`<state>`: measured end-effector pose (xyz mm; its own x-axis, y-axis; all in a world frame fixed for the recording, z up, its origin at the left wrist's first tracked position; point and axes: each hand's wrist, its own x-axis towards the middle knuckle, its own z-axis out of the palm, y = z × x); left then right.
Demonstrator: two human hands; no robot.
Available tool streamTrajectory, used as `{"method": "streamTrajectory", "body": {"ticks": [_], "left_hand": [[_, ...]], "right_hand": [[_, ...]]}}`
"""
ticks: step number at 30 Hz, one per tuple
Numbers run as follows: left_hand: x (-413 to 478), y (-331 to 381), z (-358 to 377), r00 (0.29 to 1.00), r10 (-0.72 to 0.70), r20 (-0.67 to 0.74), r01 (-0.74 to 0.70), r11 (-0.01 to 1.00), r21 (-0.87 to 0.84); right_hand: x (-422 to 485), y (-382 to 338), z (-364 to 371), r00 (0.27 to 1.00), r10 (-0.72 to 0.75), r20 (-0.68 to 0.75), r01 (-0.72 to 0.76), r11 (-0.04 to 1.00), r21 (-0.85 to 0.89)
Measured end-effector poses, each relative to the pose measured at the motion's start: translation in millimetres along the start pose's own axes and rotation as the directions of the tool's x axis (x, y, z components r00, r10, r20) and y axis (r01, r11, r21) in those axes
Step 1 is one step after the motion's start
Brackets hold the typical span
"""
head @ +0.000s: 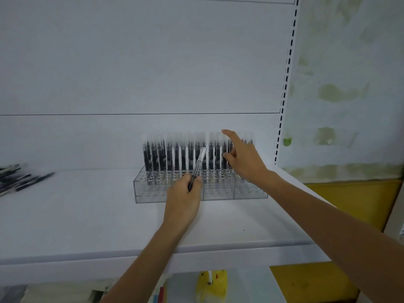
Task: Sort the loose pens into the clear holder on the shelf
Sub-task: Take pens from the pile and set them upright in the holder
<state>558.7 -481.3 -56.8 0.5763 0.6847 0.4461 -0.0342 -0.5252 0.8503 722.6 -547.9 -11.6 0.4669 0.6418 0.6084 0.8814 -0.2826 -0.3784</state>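
— What am I standing at?

— You face a white shelf (87, 215) with a white back panel (131, 62); a stained wall (338, 84) runs off beyond your right arm.

— And the holder?

— The clear holder (218, 193) sits on the shelf, right under both your hands. Its back rows are packed with upright pens (168, 156); the front holes nearest you are bare.

— My left hand?

— Your left hand (183, 200) is curled round one pen (197, 166), gripping its lower end. The pen leans up and to the right over the holder's front rows, its clear cap in front of the upright ones.

— My right?

— Your right hand (244, 158) is up against the upright pens, beyond and to the right of your left. The index finger points straight up, the thumb touches the row. Whether you pinch a pen there, I cannot tell.

— The loose pens?

— The loose pens (17, 178) lie flat in a heap, well away to the left of your left hand.
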Motion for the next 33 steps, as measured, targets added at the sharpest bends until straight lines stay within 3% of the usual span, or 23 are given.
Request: {"method": "streamTrajectory", "body": {"ticks": [4,6,9,11,17,19,23,33], "left_hand": [[2.5,0.1,1.0,0.999,-0.028,0.031,0.028,1.000,-0.001],[5.7,2.9,3.1,0.998,-0.019,0.066,0.019,1.000,0.004],[10.0,14.4,10.3,0.992,0.025,0.120,-0.029,0.999,0.033],[11.6,22.1,16.4,0.988,0.038,0.152,-0.041,0.999,0.014],[5.3,15.2,17.7,0.952,0.135,0.275,-0.161,0.984,0.073],[-0.6,3.9,12.2,0.922,0.169,0.348,-0.254,0.943,0.213],[-9.7,-9.0,10.9,0.834,0.185,0.520,-0.463,0.748,0.476],[-9.2,-7.6,13.6,0.850,0.211,0.483,-0.462,0.740,0.489]], "right_hand": [[-6.3,-6.3,-6.2,0.990,-0.039,-0.134,0.037,0.999,-0.022],[-14.8,-16.3,-11.9,0.989,-0.023,-0.144,0.042,0.991,0.126],[-26.5,-34.9,-15.7,0.999,0.040,0.032,-0.050,0.906,0.420],[-28.2,-38.9,-14.7,0.995,0.040,0.092,-0.081,0.864,0.497],[-12.5,-31.4,-38.7,0.984,0.162,-0.070,-0.064,0.698,0.713],[-0.6,-22.3,-49.9,0.955,0.213,-0.207,-0.010,0.721,0.693],[15.4,-9.3,-59.1,0.904,0.178,-0.389,0.080,0.822,0.563],[13.3,6.5,-32.1,0.918,-0.005,-0.396,0.136,0.943,0.302]]}}
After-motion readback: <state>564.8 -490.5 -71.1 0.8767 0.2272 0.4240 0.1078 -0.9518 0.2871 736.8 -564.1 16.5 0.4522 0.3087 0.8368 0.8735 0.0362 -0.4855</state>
